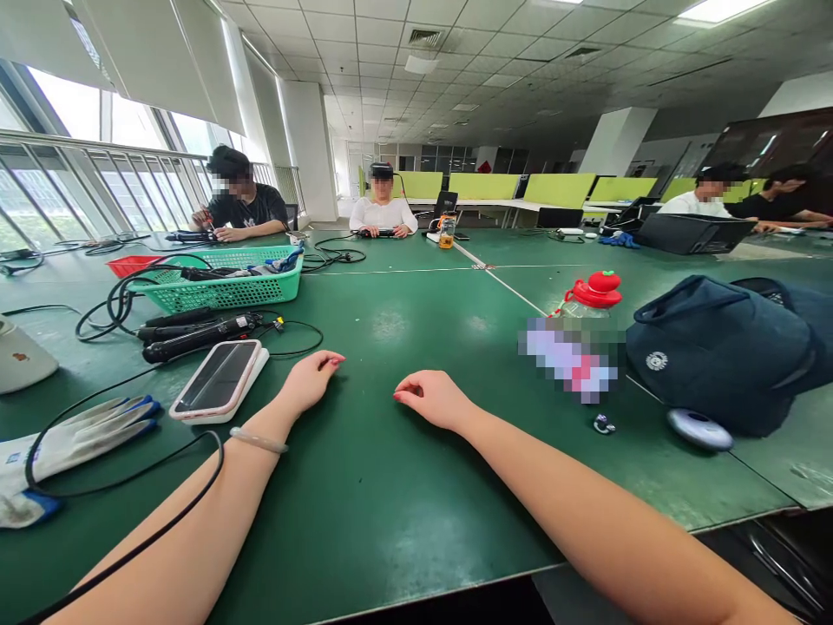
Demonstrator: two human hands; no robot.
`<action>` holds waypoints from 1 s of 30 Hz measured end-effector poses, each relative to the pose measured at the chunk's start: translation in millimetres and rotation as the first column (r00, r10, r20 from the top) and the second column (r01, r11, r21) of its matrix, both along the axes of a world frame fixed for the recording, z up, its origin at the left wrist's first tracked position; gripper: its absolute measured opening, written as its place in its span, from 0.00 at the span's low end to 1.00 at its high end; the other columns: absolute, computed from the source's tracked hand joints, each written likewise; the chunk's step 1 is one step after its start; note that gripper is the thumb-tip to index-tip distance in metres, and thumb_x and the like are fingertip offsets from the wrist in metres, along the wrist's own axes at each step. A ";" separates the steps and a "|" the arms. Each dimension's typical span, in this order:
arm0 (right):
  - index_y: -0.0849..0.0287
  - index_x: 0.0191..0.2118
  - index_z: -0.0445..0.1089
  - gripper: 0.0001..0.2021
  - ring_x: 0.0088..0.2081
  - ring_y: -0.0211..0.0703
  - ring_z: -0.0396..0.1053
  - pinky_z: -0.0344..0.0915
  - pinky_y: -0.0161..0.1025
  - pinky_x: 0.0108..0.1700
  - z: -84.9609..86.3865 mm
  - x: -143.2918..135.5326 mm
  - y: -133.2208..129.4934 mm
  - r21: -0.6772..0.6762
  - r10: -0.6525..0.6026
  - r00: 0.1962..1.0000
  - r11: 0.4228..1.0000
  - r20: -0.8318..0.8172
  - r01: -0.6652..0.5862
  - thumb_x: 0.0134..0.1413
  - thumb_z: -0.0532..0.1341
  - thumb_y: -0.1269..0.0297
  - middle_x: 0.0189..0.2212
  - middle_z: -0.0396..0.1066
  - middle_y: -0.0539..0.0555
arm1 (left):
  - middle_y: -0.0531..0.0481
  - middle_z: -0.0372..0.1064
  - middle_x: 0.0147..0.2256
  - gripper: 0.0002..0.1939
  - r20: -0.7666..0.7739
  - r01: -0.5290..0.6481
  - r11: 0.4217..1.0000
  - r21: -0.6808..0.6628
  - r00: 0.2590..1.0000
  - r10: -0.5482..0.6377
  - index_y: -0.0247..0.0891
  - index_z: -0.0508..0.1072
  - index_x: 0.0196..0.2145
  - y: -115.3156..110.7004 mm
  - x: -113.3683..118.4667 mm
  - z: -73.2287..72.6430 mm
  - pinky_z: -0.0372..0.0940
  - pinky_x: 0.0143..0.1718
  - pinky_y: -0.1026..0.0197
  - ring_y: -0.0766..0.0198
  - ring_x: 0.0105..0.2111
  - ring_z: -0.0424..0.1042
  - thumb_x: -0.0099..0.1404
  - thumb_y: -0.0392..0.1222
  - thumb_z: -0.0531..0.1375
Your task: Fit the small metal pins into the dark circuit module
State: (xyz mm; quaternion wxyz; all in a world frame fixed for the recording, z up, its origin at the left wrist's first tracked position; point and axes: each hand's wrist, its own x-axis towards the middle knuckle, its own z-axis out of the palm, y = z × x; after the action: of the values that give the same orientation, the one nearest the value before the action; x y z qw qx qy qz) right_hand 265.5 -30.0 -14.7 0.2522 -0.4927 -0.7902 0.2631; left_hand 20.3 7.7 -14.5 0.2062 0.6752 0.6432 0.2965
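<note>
My left hand (pixel 312 382) rests on the green tabletop (pixel 370 486), its fingers loosely curled together and nothing showing in them. A pale bangle (pixel 259 440) circles that wrist, and a black cable (pixel 162 512) crosses the forearm. Nearest to this hand lies a phone (pixel 218 379) with a pale pink case, on top of a white object (pixel 257 373). A short gap to the right, my right hand (pixel 433 398) also lies on the table with curled fingers, holding nothing that I can see. The two hands are apart and touch none of the objects around them.
At left are white-and-blue gloves (pixel 84 434), black handheld devices (pixel 201 334) and a green basket (pixel 227 291). A red-lidded bottle (pixel 595 291), a dark blue bag (pixel 716 347) and a lilac round case (pixel 700 430) stand at right. Several people sit farther off around the table.
</note>
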 end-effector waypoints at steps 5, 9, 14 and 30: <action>0.58 0.41 0.73 0.18 0.30 0.36 0.63 0.59 0.34 0.34 -1.8 -2.1 2.3 0.059 0.059 0.993 0.996 0.103 -0.066 0.42 0.67 0.58 0.29 0.68 0.51 | 0.47 0.71 0.39 0.16 0.415 0.298 0.953 0.062 0.860 -0.296 0.37 0.71 0.41 -34.4 55.0 14.2 0.63 0.41 0.61 0.61 0.40 0.69 0.59 0.49 0.54; 0.58 0.42 0.73 0.18 0.29 0.36 0.63 0.59 0.34 0.33 -3.5 -2.0 3.4 0.066 0.059 0.990 0.996 0.125 -0.068 0.42 0.67 0.59 0.29 0.67 0.51 | 0.47 0.71 0.38 0.15 0.501 0.317 0.945 0.079 0.807 -0.313 0.36 0.71 0.39 -48.3 71.9 21.1 0.62 0.44 0.60 0.61 0.41 0.68 0.59 0.48 0.56; 0.55 0.40 0.73 0.15 0.31 0.36 0.63 0.58 0.34 0.34 -5.6 -5.0 3.4 0.135 0.085 0.979 0.985 0.188 -0.111 0.45 0.65 0.57 0.29 0.66 0.50 | 0.48 0.70 0.34 0.15 0.678 0.390 0.918 -0.075 0.695 -0.240 0.35 0.72 0.39 -45.9 68.0 12.7 0.61 0.45 0.57 0.62 0.38 0.68 0.58 0.47 0.59; 0.57 0.33 0.74 0.05 0.32 0.36 0.64 0.59 0.34 0.37 -2.5 -4.8 3.2 0.094 0.126 0.986 0.986 0.114 -0.137 0.50 0.61 0.70 0.27 0.68 0.50 | 0.50 0.73 0.30 0.13 0.545 0.291 0.952 -0.097 0.816 -0.194 0.36 0.72 0.38 -38.9 64.9 9.7 0.60 0.32 0.64 0.68 0.26 0.63 0.61 0.46 0.55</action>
State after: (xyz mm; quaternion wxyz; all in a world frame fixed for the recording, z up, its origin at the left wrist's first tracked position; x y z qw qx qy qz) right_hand 260.7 -26.9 -17.2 0.2161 -0.4395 -0.8457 0.2118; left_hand 85.1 -31.2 -4.9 0.4702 0.6230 0.4933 0.3841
